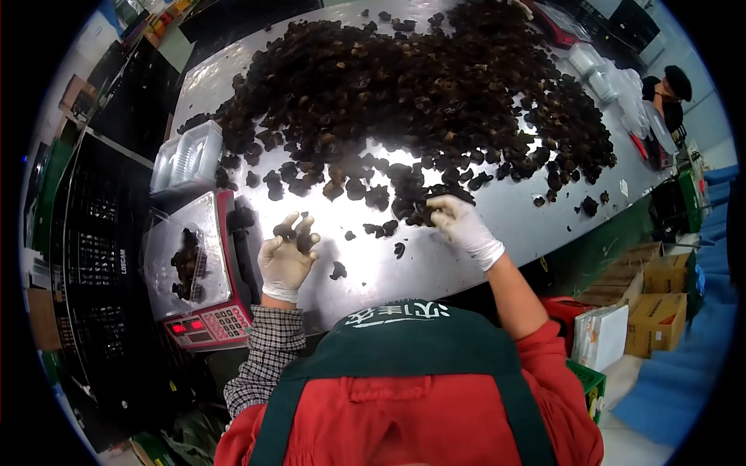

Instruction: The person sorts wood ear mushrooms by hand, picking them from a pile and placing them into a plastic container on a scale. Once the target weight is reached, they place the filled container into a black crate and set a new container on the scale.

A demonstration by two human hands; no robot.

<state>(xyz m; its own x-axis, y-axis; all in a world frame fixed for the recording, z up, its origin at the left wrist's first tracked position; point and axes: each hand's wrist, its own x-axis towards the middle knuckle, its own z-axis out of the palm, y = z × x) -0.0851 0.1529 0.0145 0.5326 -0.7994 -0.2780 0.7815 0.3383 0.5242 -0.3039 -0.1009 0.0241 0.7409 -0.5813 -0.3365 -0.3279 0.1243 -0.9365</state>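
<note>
This looks like a food-packing workroom: a broad, shiny metal table (451,273) bears a heap of dark brown, crinkled, fungus-like pieces (388,93), with 1 red-framed digital scale (221,268), nested clear plastic trays (188,159), black slatted plastic crates (97,248) and brown cardboard boxes (657,322) around.

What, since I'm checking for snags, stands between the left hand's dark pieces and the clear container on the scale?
Nothing visible blocks the way above. Between the dark pieces in the left hand and the clear container lie the scale's red edge and an indistinct dark strip.
</note>
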